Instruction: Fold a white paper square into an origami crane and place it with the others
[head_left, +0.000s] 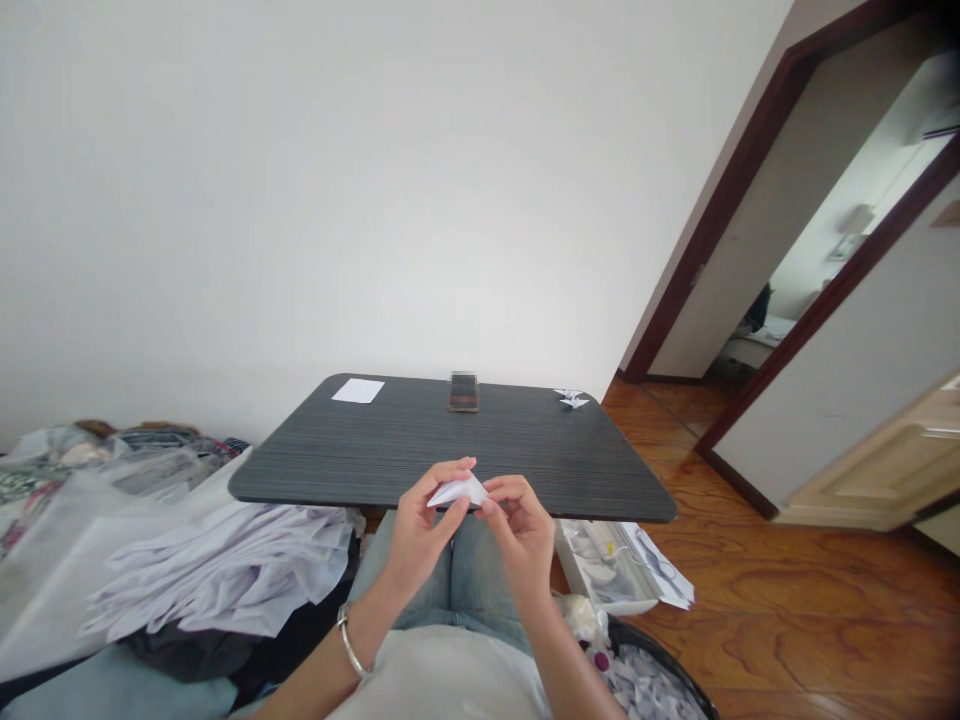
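Observation:
Both my hands hold a small folded white paper piece [459,491] just above the near edge of the dark table [375,450]. My left hand [424,530], with a silver bangle on its wrist, pinches the paper's left side between thumb and fingers. On the right side, the fingers of my right hand [521,530] are curled and pinch the paper. On the table's far side lie a flat white paper sheet [358,391] at the left and a finished folded paper figure [572,398] at the right. A small dark upright object [463,391] stands between them.
A heap of white paper sheets [225,570] lies at my left beside bagged clutter [112,460]. At my right are a white box of items [615,565] and a dark bin of folded papers [660,680]. An open doorway [810,290] and wooden floor [787,600] lie to the right.

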